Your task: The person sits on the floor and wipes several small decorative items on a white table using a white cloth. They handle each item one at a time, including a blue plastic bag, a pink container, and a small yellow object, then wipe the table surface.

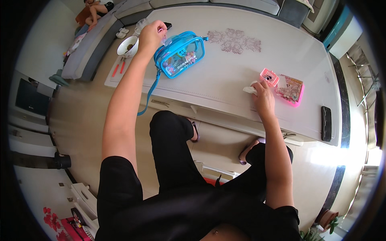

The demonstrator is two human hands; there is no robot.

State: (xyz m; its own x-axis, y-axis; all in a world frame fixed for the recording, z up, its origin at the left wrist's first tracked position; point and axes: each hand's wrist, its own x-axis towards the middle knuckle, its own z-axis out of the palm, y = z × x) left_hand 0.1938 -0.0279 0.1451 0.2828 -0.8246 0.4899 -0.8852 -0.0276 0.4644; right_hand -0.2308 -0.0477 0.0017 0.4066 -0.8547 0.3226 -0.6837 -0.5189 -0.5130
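Note:
My left hand is raised at the far left of the table, beside a clear pouch with blue trim. Its fingers are pinched together around something small and purplish that I cannot make out. Several colourful small items show through the pouch wall, and a blue wrist strap hangs from it over the table's front edge. On the right, my right hand is closed on a crumpled white tissue. Just beyond its fingers sits a small pink basket with something dark inside, touching a flat pink-edged box.
A white bowl and a pair of red-ended sticks lie at the table's left end. A black phone-like case rests near the right front corner. Behind the table runs a grey sofa; another person sits there.

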